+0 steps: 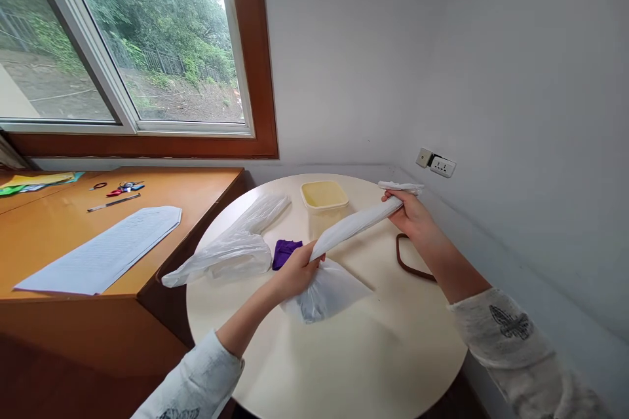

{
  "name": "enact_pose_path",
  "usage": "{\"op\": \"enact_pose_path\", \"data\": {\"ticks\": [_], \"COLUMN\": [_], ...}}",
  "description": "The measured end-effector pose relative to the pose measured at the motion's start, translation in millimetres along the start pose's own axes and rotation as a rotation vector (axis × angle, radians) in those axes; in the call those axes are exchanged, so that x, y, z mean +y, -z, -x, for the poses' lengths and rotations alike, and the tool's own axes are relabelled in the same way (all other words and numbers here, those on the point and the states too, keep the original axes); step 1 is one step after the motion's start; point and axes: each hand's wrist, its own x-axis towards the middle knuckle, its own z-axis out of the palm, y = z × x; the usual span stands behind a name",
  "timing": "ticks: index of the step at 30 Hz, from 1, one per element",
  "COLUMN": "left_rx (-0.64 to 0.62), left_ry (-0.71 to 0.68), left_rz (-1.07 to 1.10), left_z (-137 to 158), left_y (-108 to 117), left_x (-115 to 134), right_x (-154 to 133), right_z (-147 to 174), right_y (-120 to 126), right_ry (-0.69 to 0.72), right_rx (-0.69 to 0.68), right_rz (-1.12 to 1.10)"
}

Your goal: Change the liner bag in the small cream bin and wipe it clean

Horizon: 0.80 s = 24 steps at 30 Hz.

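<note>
A white plastic bag (354, 226) is stretched in a long strand between my two hands above the round table. My left hand (296, 270) is closed around it, and the bag's wider part hangs below that hand over the tabletop. Farther up and to the right, my right hand (409, 211) grips the other end, with a bit of plastic sticking out past the fingers. Just beyond my left hand lies a purple cloth-like item (285, 254). Behind the strand stands a pale yellow plastic container (325, 195) with an open top.
Another clear-white plastic bag (236, 242) lies on the round table (339, 366), overhanging its left edge. A brown rounded frame (411, 268) rests near my right forearm. The wooden desk (206, 200) at left carries papers (105, 252), a pen (114, 202) and keys (128, 189).
</note>
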Motion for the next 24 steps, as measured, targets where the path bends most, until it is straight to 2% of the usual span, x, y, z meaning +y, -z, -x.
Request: {"op": "enact_pose_path", "data": {"ticks": [5, 15, 24], "left_rx": [0.037, -0.158, -0.212], "left_ry": [0.007, 0.091, 0.117], "left_rz": [0.090, 0.510, 0.726], "left_z": [2, 7, 9], "left_y": [5, 11, 18], "left_x": [2, -9, -12], "right_x": [2, 10, 14], "right_z": [-2, -1, 0], "right_y": [3, 11, 21], "right_ry": [0.024, 0.015, 0.048], "right_rx": [0.037, 0.118, 0.116], "right_rz": [0.043, 0.312, 0.577]}}
